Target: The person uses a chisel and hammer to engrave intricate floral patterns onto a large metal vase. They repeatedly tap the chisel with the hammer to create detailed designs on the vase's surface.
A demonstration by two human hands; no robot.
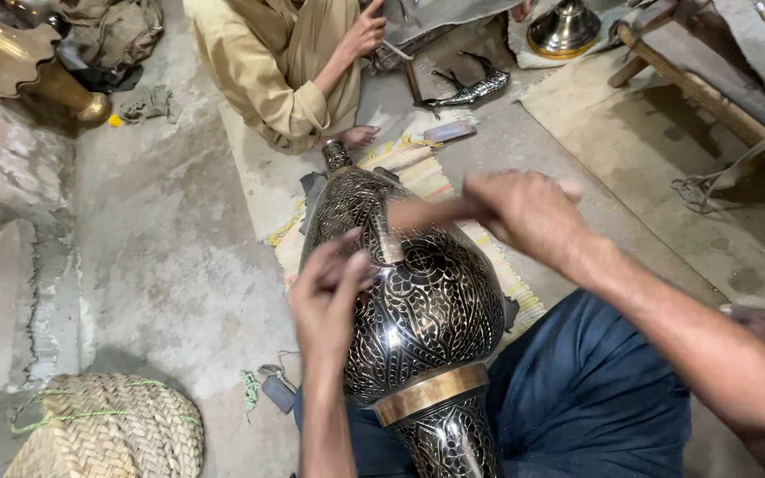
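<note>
Presently, the engraved vase (418, 301) is steadied by the left hand (329, 296), a blurred hammer (436, 211) gripped in the right hand (524, 212); engraving appears largely complete.

A metalworker's floor workshop, by the look of it. Work happens on a rough, stained concrete floor (161, 257) covered in worn mats. A large black, engraved metal vase with a brass band (413, 301) lies at the centre. At 1 o'clock stands a polished brass bell-shaped base (564, 31); at 10 o'clock, a big brass vessel (28, 66). Another person in tan clothes (281, 62) sits at 12 o'clock beside small dark tools (467, 88). A woven straw basket (108, 429) rests at 7 o'clock.
</note>
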